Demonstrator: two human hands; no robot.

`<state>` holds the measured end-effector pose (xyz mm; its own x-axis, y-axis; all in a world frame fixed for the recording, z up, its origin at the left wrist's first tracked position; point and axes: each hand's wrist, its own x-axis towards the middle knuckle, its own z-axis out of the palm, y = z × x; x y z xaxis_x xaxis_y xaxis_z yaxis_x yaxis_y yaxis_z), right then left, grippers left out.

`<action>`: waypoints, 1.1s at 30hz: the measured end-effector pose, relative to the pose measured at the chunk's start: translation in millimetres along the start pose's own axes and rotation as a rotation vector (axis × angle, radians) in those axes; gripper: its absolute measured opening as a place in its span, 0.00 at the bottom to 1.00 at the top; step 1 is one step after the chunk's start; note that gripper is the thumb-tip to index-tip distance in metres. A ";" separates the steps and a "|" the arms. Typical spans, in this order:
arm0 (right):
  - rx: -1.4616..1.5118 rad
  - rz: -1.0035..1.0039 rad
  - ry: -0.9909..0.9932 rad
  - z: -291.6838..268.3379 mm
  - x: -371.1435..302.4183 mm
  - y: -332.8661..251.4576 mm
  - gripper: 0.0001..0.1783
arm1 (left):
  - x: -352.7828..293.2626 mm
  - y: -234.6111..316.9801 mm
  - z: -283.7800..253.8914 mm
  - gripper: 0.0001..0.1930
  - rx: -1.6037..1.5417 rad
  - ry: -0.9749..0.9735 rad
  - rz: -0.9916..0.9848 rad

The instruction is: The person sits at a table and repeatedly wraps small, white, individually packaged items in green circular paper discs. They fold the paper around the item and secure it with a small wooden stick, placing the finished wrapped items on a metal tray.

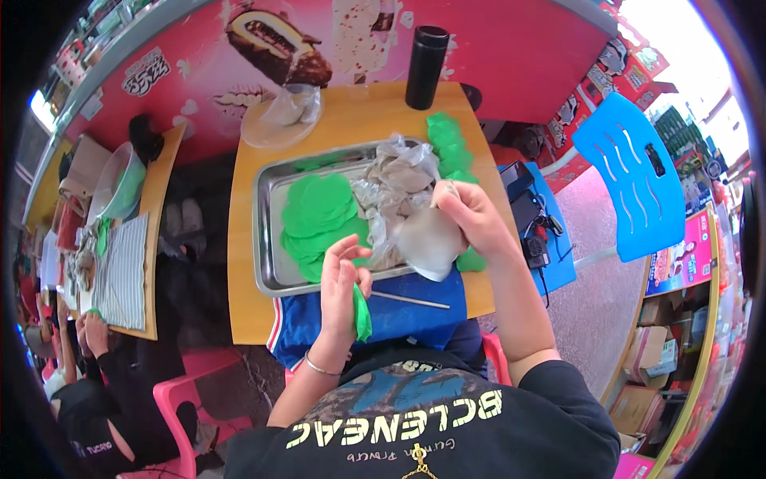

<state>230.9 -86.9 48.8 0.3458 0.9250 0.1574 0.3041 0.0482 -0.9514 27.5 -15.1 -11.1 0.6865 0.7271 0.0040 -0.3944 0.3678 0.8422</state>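
Note:
My right hand (pixel 471 219) pinches the top edge of a thin, pale whitish round piece (pixel 431 246), which hangs over the near right side of a metal tray (pixel 263 239). My left hand (pixel 341 283) is at the tray's near edge with fingers curled. A folded green piece (pixel 362 318) is held against its palm. A thin light stick (pixel 411 300) runs rightward from beside that hand; whether the fingers grip it I cannot tell. In the tray lies a pile of thin green round sheets (pixel 319 215), beside crumpled clear plastic with pale greyish pieces (pixel 399 172).
More green sheets (pixel 449 144) lie along the right of the wooden table (pixel 243 307). A black tumbler (pixel 427 68) and a clear bowl with a plastic bag (pixel 275 128) stand at the back. Blue cloth (pixel 319 323) covers my lap. A blue chair (pixel 634 172) stands right; another person's hand (pixel 94 334) shows left.

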 end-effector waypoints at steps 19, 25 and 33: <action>-0.462 0.051 -0.084 19.8 -1.3 -35.6 0.21 | 12.3 -18.5 26.9 0.35 0.128 -0.213 -0.117; -0.396 0.053 0.031 18.6 -2.3 -33.7 0.20 | 15.2 -30.5 13.6 0.13 -0.248 -0.077 -0.478; -0.351 -0.041 0.062 28.2 -11.9 -27.7 0.17 | 6.2 -28.9 25.1 0.12 -0.222 -0.016 -0.359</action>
<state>193.4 -88.7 65.8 0.3765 0.9000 0.2197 0.6014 -0.0571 -0.7969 58.4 -35.7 -21.8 0.8129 0.5215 -0.2592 -0.2492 0.7138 0.6545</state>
